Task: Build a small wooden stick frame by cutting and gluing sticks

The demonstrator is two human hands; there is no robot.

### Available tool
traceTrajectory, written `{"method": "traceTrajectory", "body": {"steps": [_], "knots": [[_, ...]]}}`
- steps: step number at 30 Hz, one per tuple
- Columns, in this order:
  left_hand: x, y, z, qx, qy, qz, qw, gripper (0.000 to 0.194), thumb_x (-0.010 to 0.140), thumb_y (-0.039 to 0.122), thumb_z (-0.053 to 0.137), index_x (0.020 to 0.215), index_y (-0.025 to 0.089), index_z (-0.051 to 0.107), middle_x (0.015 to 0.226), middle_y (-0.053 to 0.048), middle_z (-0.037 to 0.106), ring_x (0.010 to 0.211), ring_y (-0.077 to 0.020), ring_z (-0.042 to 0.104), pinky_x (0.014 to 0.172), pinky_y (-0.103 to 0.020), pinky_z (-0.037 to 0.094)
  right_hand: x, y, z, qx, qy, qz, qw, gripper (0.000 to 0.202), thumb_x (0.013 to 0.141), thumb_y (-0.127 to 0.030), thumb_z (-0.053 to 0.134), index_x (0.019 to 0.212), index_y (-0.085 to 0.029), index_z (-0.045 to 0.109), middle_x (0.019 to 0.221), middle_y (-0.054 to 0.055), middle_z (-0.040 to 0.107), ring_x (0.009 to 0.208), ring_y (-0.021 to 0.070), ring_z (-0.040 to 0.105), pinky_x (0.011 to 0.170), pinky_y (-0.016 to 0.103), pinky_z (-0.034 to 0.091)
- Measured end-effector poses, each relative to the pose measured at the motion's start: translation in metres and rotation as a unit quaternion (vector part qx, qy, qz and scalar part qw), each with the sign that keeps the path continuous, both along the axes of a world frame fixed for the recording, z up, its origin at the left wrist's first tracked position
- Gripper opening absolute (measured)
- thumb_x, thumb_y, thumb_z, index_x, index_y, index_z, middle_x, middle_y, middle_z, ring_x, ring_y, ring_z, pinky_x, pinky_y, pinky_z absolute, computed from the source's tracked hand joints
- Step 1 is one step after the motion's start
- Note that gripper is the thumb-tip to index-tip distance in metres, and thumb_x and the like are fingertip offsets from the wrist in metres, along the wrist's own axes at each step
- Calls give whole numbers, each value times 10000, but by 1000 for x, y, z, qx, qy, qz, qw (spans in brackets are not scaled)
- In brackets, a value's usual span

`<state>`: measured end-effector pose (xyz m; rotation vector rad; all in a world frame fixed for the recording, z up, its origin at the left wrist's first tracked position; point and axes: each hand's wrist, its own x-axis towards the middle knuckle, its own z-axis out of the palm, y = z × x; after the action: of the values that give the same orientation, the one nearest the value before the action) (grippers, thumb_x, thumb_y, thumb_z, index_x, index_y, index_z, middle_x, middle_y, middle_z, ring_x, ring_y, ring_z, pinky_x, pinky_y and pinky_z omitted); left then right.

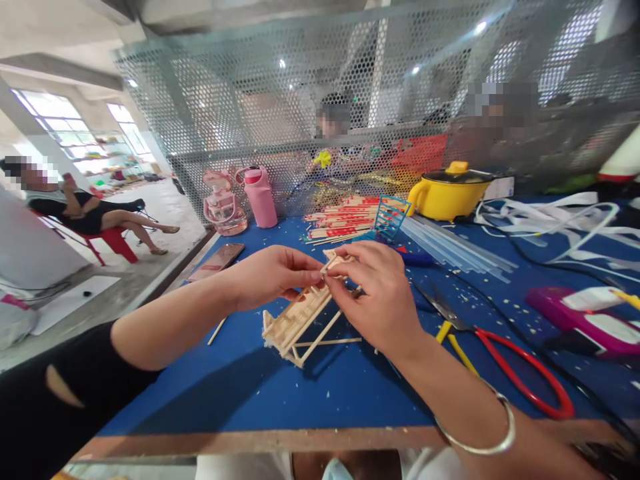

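Stick frame [295, 320] top — behind fingers [350, 280]

Blue counter [240, 387] strewn with pale wood chips. At upper left of the counter: pink bottle [260, 197] beside a clear pink container [223, 207], phone [217, 261] lying flat just below. At upper centre: pile of red-tipped sticks [340, 220] touching a small blue rack [391, 215]. Right of that: yellow pot [447, 193] with dark lid, clear rods [457, 248], white straps [555, 223]. At lower right: red-handled scissors [515, 370], magenta box [585, 320]. Behind everything, perforated metal screen [240, 100]. At far left, a person seated on a red chair [113, 241].
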<state>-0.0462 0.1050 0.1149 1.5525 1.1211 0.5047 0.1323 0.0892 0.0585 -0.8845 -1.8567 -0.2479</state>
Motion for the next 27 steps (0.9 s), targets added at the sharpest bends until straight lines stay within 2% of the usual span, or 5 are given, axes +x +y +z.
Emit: {"method": "traceTrajectory", "body": {"steps": [7, 12, 16, 23, 27], "knots": [[9, -12, 6, 81, 65, 49, 993, 218, 750, 346, 652, 797, 147, 728, 699, -3, 668, 598, -88, 530, 573, -192, 416, 0, -7, 1, 49, -35, -30, 998, 67, 814, -192, 617, 787, -211, 675, 1137, 55, 680, 1086, 256, 544, 946, 459, 400], [9, -18, 5, 131, 88, 53, 986, 249, 771, 349, 607, 887, 175, 742, 761, -9, 718, 661, -130, 599, 604, -219, 432, -2, -7, 0, 28, 15, -23, 999, 108, 809, -176, 610, 873, -210, 690, 1222, 78, 640, 1142, 262, 527, 964, 473, 421], [11, -21, 3, 167, 67, 76, 981, 254, 764, 346, 614, 875, 156, 740, 783, -28, 731, 717, -165, 635, 663, -254, 471, -2, -9, 1, 56, 11, -19, 998, 109, 816, -168, 613, 875, -221, 687, 1263, 72, 618, 1183, 260, 504, 983, 475, 419], [20, -29, -5, 227, 23, 130, 965, 249, 780, 357, 632, 856, 138, 723, 801, -42, 732, 713, -160, 630, 623, -238, 473, 1, -11, 1, 75, 40, -32, 996, 73, 824, -183, 612, 857, -226, 661, 1267, 76, 618, 1181, 259, 509, 984, 477, 423], [24, -33, -15, 252, -70, 114, 958, 256, 810, 336, 633, 977, 167, 726, 940, -43, 745, 864, -184, 660, 769, -263, 511, 2, -11, 2, 90, 42, -24, 995, 127, 817, -164, 611, 906, -248, 645, 1320, 56, 578, 1216, 261, 492, 999, 481, 410]]}}
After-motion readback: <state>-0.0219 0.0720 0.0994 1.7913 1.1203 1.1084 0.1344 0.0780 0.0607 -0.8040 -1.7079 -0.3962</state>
